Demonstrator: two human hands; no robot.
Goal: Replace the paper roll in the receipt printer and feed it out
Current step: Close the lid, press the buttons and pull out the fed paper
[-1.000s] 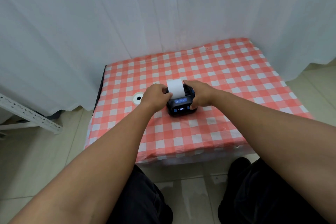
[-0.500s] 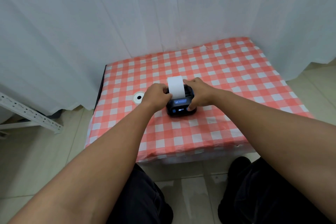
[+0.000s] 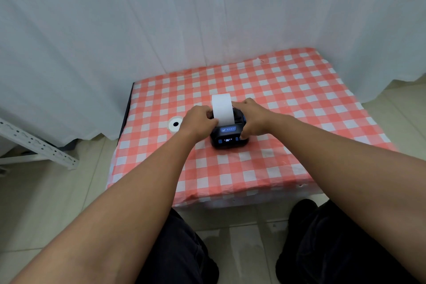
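A small black receipt printer (image 3: 228, 138) with a lit blue display sits in the middle of the checked table. A white paper strip (image 3: 222, 108) rises upright out of its top slot. My left hand (image 3: 199, 121) grips the printer's left side, fingers by the strip's edge. My right hand (image 3: 252, 120) clasps the printer's right side, thumb down on its front right corner. A second paper roll (image 3: 175, 124) lies flat on the cloth, just left of my left hand.
The table (image 3: 299, 104) wears a red-and-white checked cloth and stands against a white curtain (image 3: 207, 18). A white perforated metal bar (image 3: 36, 143) leans at the far left above the tiled floor. My dark-trousered knees are below the table's front edge.
The paper strip stands taller above the printer than a second ago. My right thumb has slid down onto the printer's front corner. My left hand has stayed in place.
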